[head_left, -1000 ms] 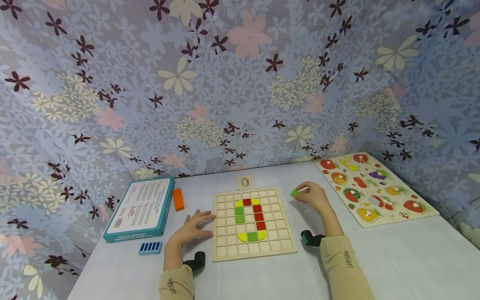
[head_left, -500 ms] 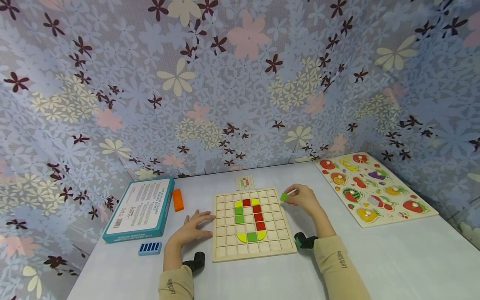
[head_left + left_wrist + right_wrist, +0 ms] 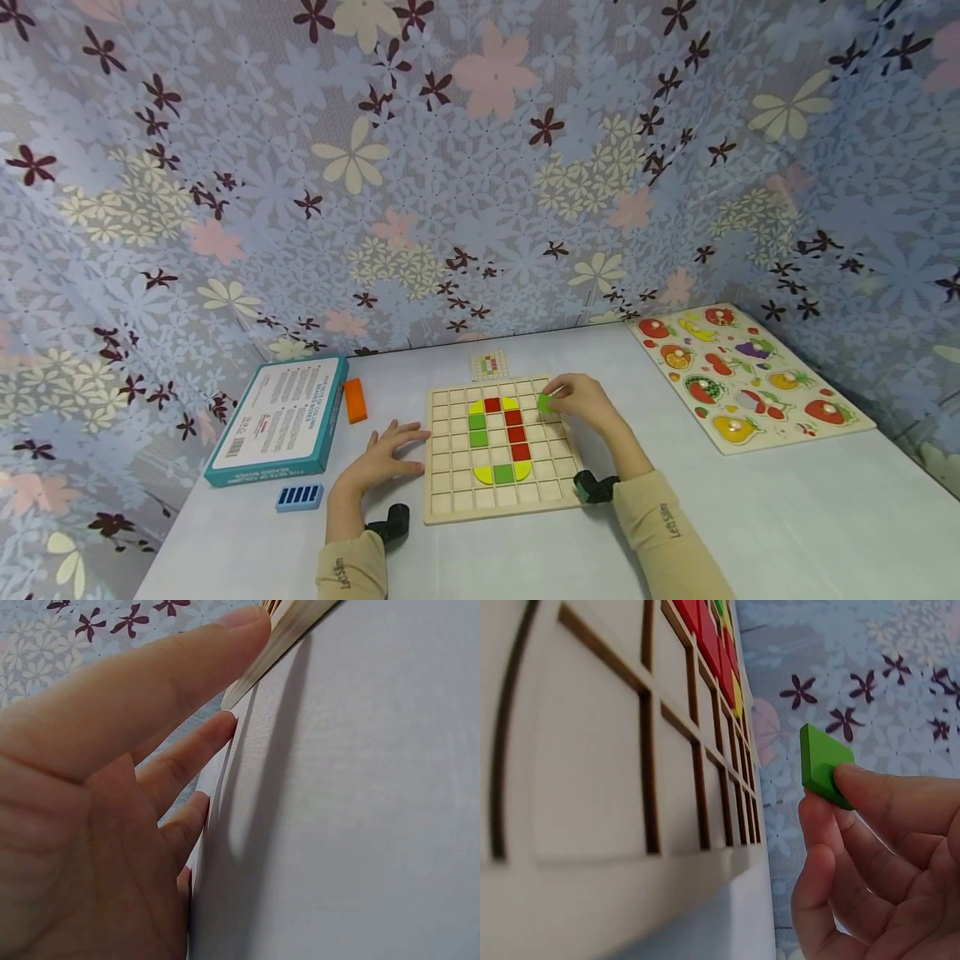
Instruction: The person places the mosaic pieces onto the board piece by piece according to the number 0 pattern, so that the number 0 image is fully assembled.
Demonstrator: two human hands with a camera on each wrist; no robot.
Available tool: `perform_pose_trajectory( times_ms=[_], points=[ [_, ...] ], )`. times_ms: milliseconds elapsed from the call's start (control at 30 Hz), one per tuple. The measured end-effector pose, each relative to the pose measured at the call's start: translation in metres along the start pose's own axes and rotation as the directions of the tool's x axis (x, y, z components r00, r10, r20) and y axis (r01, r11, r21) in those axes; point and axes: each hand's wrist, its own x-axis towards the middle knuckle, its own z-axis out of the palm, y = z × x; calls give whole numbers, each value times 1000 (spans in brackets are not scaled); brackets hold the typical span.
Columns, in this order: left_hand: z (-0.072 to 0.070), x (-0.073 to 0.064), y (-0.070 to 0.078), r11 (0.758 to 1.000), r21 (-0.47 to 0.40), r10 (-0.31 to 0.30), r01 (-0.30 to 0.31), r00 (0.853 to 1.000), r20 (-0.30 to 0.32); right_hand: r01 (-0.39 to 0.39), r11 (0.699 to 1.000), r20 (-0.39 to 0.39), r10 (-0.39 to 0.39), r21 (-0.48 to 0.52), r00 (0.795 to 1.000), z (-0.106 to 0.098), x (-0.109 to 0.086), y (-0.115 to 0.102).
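My right hand (image 3: 581,402) pinches a green square tile (image 3: 823,761) between thumb and fingers, above the right part of a wooden grid board (image 3: 459,493). On the board, red tiles (image 3: 517,434), green tiles (image 3: 477,429) and yellow rounded corner tiles (image 3: 484,474) form a ring with a gap on its left side. Fingers spread, my left hand (image 3: 382,460) rests at the board's left edge. In the left wrist view its thumb (image 3: 225,634) lies against the board's side.
Behind the board lies a small pattern card (image 3: 491,365). To the left are a teal box (image 3: 288,417), an orange block (image 3: 356,401) and a light-blue slotted piece (image 3: 300,497). A fruit puzzle board (image 3: 750,379) occupies the right side; a flowered cloth (image 3: 480,167) hangs behind.
My right hand has moved left with the green tile, from beside the board to above its right columns. The left hand has stayed in place.
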Motion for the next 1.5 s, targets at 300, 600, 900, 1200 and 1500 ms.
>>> perform_pose_trajectory(
  times_ms=[300, 600, 900, 1200, 1500],
  points=[
    [2, 0, -1, 1000, -1, -13, 13, 1000, -4, 42, 999, 46, -41, -9, 998, 13, -3, -9],
    [3, 0, -1, 1000, 11, -25, 26, 1000, -8, 91, 995, 99, -87, -37, 991, 34, -7, -22],
    [3, 0, -1, 1000, -6, -23, 23, 1000, -14, 132, 991, 174, -131, 4, 976, 53, -15, -38],
    [3, 0, -3, 1000, 0, -13, 13, 1000, -20, 199, 979, 259, -184, -35, 948, 72, -23, -43],
    [4, 0, -4, 1000, -11, -10, 10, 1000, -16, 227, 964, 257, -186, -140, 948, 83, -26, -42]
  ],
)
